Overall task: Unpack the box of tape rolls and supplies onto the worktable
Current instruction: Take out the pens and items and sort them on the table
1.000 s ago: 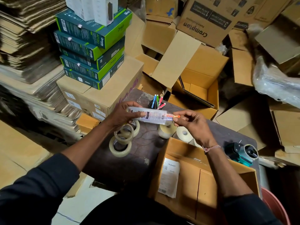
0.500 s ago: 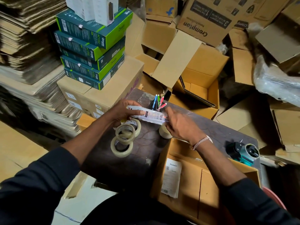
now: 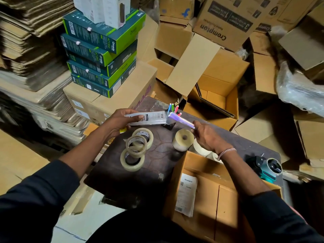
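left hand [image 3: 121, 122] grips clear printed plastic packet [image 3: 149, 118] at 12 o'clock | right hand [image 3: 208, 137] pinches purple pen [image 3: 182, 121] | three clear tape rolls [image 3: 135, 149] on dark worktable [image 3: 157, 151]

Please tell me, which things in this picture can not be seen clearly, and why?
- Purple item, head view: motion blur; what it is stays unclear.
- Packet print: too small.
- Rolls behind the right hand: partly covered by the wrist.
- Left hand: its fingertips hide the packet's end.
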`<state>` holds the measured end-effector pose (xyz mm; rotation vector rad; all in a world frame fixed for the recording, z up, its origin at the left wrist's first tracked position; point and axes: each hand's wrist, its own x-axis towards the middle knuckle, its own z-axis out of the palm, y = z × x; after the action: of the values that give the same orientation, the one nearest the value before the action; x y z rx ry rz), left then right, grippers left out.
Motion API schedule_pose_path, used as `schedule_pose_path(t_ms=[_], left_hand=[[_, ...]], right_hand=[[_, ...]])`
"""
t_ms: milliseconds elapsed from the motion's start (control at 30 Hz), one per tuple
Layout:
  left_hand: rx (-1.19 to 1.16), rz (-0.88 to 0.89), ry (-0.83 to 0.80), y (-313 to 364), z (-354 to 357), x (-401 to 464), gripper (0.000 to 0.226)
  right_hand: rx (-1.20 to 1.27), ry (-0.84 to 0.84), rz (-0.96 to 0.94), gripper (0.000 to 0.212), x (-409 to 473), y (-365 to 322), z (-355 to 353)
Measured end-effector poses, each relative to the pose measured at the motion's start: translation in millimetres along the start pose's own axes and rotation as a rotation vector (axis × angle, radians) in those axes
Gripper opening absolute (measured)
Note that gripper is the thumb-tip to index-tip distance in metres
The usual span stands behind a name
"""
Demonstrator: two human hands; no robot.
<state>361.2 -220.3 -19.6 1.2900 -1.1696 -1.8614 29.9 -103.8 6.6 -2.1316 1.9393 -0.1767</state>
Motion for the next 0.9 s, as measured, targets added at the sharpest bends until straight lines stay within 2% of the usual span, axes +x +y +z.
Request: schedule_pose_path(t_ms=[100, 233, 400, 500, 600, 833, 900], left_hand=[[-0.032, 0.0, 0.029, -5, 0, 0, 0.036], [-0.005, -0.011, 0.035, -14, 6, 3, 0.05], [0.042, -0.034, 0.03, -20, 11, 7, 0.04], [0.037, -0.033, 0.017, -19, 11, 5, 0.035], [0.001, -0.027, 0.012, -19, 8, 2, 0.035], [0.025, -0.027, 0.016, -23, 0, -3, 0.034], [0.036, -0.012, 0.018, -27, -2, -3, 0.042]], right_hand=[[0.401, -0.031, 0.118, 0.015, 4, 7, -2], [1.132, -0.049, 0.305, 0.006, 12, -11, 2], [1.656, 0.013, 0.49, 0.01, 23, -22, 6], [1.767, 0.005, 0.544, 0.005, 28, -18, 7], [1.75, 0.023, 0.547, 0.022, 35, -17, 6], [1.843, 0.211, 0.644, 0.02, 62, -20, 4], [1.773, 0.297, 0.689, 0.015, 71, -24, -1]])
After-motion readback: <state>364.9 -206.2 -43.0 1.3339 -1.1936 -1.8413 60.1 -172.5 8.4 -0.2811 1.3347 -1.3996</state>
